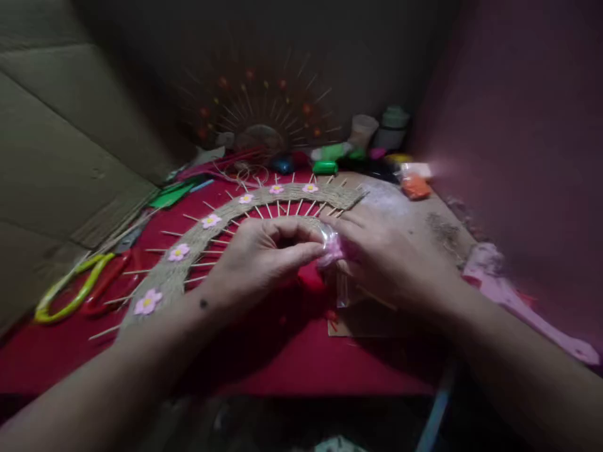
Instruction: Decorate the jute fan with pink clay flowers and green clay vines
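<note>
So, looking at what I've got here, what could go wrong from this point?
The pink bundle is small and partly shiny, pinched in your left hand with your right hand against it, so it might slip out. Your left forearm overlaps the near end of the arch in view; I can't tell whether they touch, but it could snag the thin sticks or knock the nearest flower.

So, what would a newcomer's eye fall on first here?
Probably the twine arch, spiked with thin sticks and dotted with pink flowers, curving from lower left to just beyond the hands. Near the middle, the left grip pinches a shiny pink bit, too blurred to name, with the right grip close against it. The yellow handle stands out at far left.
</note>
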Available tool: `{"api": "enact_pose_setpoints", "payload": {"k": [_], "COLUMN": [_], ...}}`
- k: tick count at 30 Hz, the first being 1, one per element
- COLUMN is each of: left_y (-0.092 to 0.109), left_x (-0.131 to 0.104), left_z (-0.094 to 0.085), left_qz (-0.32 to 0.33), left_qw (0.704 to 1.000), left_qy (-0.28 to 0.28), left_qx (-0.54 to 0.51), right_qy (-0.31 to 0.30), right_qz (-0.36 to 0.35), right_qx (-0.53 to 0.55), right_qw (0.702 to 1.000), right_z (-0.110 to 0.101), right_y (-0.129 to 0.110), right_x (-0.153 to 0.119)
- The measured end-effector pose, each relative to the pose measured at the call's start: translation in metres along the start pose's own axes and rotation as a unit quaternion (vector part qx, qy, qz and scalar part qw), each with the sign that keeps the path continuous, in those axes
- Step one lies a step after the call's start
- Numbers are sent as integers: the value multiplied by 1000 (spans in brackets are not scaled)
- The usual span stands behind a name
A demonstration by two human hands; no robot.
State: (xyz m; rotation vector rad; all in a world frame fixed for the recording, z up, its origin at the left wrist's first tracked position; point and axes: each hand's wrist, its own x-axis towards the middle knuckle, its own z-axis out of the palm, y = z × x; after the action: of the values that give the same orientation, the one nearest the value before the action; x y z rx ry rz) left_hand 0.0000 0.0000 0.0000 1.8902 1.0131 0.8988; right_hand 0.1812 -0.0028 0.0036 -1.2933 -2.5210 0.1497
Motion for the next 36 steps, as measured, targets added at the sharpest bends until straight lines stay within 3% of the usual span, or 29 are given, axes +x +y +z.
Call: {"api": "enact_pose_setpoints", "payload": {"k": [4, 8, 11, 13, 16, 19, 22, 29, 36], "left_y": [1, 2, 1, 2, 2, 2, 0, -2, -8], "left_x": [-1, -3, -4, -4, -3, -1, 0, 0, 4], "left_z": [4, 8, 11, 9, -1, -13, -16, -11, -13], "left_qz": [59, 100, 135, 104, -54, -160, -174, -160, -159], "left_qw": [995, 985, 973, 980, 996, 949, 931, 925, 918], "left_qy": [59, 46, 73, 87, 32, -21, -13, 8, 45], "left_qx": [62, 133, 170, 143, -56, -270, -322, -344, -360], "right_qy": [24, 15, 24, 36, 62, 76, 88, 64, 87], "right_qz": [-18, -24, -27, -36, -44, -18, -11, -2, -7], "right_qx": [-11, -36, -27, 3, 42, 39, 42, 39, 28], "right_qw": [999, 999, 999, 999, 996, 996, 995, 997, 996], "right_z": [4, 1, 2, 5, 10, 13, 14, 10, 11], "right_y": [4, 0, 0, 2, 9, 16, 20, 16, 16], "right_x": [0, -1, -2, -2, -1, 1, 2, 2, 2]}}
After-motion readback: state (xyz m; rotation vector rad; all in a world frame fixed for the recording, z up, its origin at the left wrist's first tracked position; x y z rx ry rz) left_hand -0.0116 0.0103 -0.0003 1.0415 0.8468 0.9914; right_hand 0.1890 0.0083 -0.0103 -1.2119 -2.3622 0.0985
